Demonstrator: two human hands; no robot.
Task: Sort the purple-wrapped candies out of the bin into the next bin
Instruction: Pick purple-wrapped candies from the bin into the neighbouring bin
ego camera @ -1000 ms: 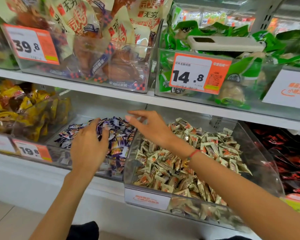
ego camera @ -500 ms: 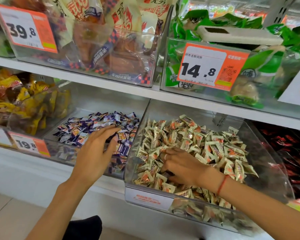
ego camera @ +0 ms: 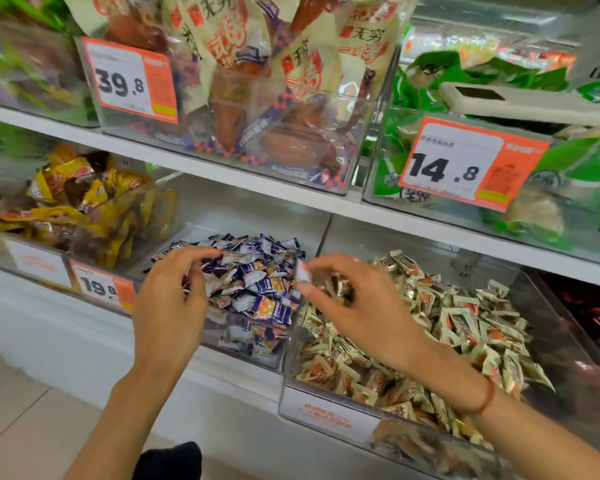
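Nearest the camera, 2 bare forearms reach up from the bottom edge toward a low shelf of clear bins. The right hand hovers over the left end of the right bin, which is full of cream-and-orange candies; its thumb and forefinger pinch a small candy with a pale wrapper edge showing — the blur hides its colour. That candy sits right at the wall between the 2 bins. A red cord circles the right wrist.

The left hand hangs over the front of the left bin, fingers loosely curled and thumb apart, holding nothing. Just beyond it lies the heap of purple candies, filling that bin's middle and right side.

Left of this bin, a bin of yellow packets carries a 19.8 tag on its front.

On the shelf above — farther back — a bin of large snack bags bears a 39.8 tag, and a bin of green packets to its right bears a 14.8 tag.
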